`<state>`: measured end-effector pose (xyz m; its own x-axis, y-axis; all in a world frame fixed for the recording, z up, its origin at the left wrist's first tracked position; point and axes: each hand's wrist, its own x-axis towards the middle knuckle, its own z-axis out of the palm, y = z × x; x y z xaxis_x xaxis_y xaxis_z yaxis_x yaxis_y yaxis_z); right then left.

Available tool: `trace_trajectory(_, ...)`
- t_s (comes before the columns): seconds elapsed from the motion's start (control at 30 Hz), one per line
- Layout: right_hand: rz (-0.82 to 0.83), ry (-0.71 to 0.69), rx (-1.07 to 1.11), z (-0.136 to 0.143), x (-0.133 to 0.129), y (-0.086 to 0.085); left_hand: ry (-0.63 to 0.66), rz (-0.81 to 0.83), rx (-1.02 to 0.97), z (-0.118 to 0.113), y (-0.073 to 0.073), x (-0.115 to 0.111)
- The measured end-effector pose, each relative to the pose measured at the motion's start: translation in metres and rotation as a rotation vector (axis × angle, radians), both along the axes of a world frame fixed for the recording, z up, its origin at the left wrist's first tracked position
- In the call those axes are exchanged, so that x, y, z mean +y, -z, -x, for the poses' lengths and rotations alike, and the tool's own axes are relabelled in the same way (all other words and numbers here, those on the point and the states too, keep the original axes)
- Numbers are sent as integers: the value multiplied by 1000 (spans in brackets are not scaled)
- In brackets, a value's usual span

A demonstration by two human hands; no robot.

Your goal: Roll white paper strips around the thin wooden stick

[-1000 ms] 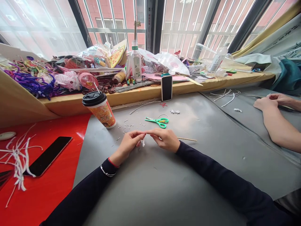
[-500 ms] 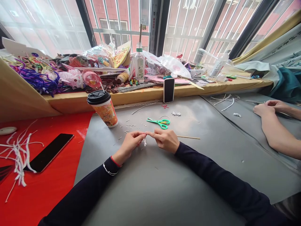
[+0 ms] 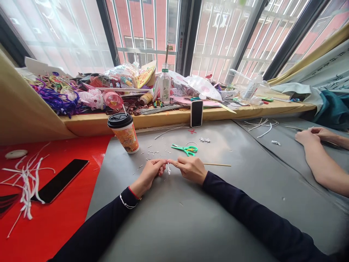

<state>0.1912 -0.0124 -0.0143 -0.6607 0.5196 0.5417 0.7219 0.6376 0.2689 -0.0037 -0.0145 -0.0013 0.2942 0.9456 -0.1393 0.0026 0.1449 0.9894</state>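
Between my fingertips a small white piece [image 3: 168, 169] hangs just over the grey table [image 3: 163, 214]. My left hand [image 3: 151, 173] pinches its top between thumb and index finger. From the other side my right hand [image 3: 191, 169] touches the same spot with its index finger, the other fingers curled. A thin wooden stick [image 3: 218, 165] sticks out to the right from behind my right hand. Green scissors [image 3: 188, 149] lie just beyond the hands, and small white scraps [image 3: 153, 153] are scattered near my left hand.
A lidded paper cup [image 3: 127, 137] stands at the back left. An upright phone [image 3: 196, 113] leans on the cluttered ledge [image 3: 152, 122]. White strips [image 3: 27, 182] and a dark phone [image 3: 64, 180] lie on the red cover at left. Another person's hands [image 3: 313, 135] are at right.
The view has tilted up slightly, so the table things sit a little lower in the picture. Both hands keep nearly the same hold on the white piece.
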Motion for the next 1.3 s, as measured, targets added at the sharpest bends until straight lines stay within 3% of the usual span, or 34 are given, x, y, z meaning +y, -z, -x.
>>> trace_trajectory(0.5,-85,-79,134,-2,2,4,39,-7,-57,-1,-4,0)
trace_trajectory(0.77,128,-97,303,0,-2,4,66,-54,-13,1,0,2)
trace_trajectory(0.97,287,-32,455,7,-7,0,91,-121,94,-2,-2,0)
trace_trajectory(1.3,181,-63,468,12,0,-3,84,-142,106,-4,-1,-1)
